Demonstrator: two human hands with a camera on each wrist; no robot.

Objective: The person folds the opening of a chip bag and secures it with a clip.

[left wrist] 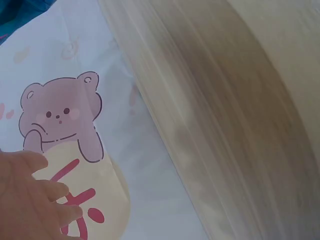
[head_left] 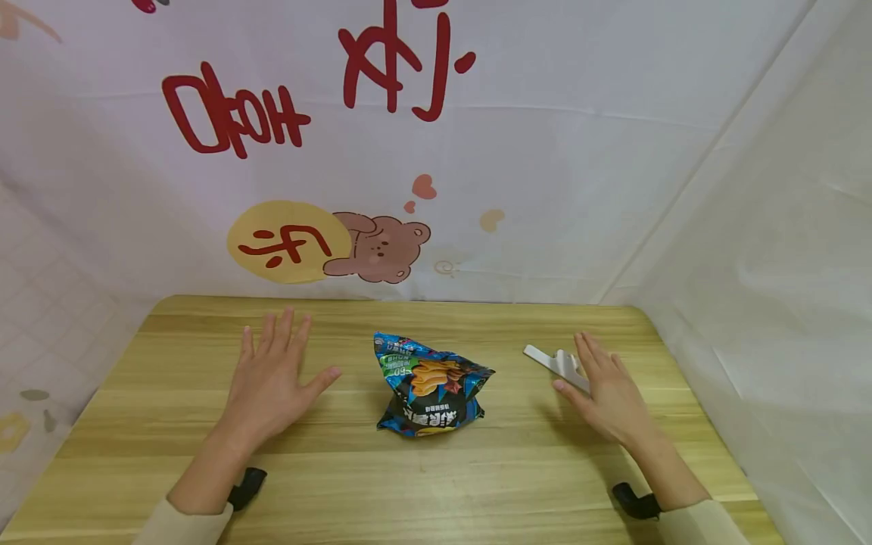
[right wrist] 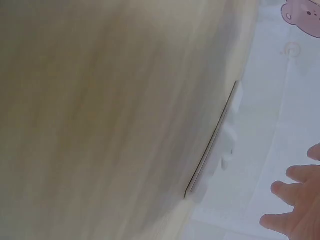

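A blue and black snack bag (head_left: 432, 386) with crisps printed on it stands mid-table, its top corner crumpled and pointing up to the left. In the left wrist view, part of the bag (left wrist: 22, 15) shows at the upper left corner. My left hand (head_left: 269, 386) is to the left of the bag, fingers spread, holding nothing. On the right lies a white bag-sealing clip (head_left: 555, 365), partly hidden behind my right hand (head_left: 609, 393). That hand has its fingers stretched forward and grips nothing. In the right wrist view its fingers (right wrist: 287, 192) appear apart from the clip (right wrist: 217, 145).
All this is on a wood-grain table (head_left: 327, 484) with rounded far corners. White cloth (head_left: 559, 166) hangs behind and at both sides, printed with red characters and a bear (head_left: 381, 250). A black strap end (head_left: 633, 501) sits at each wrist.
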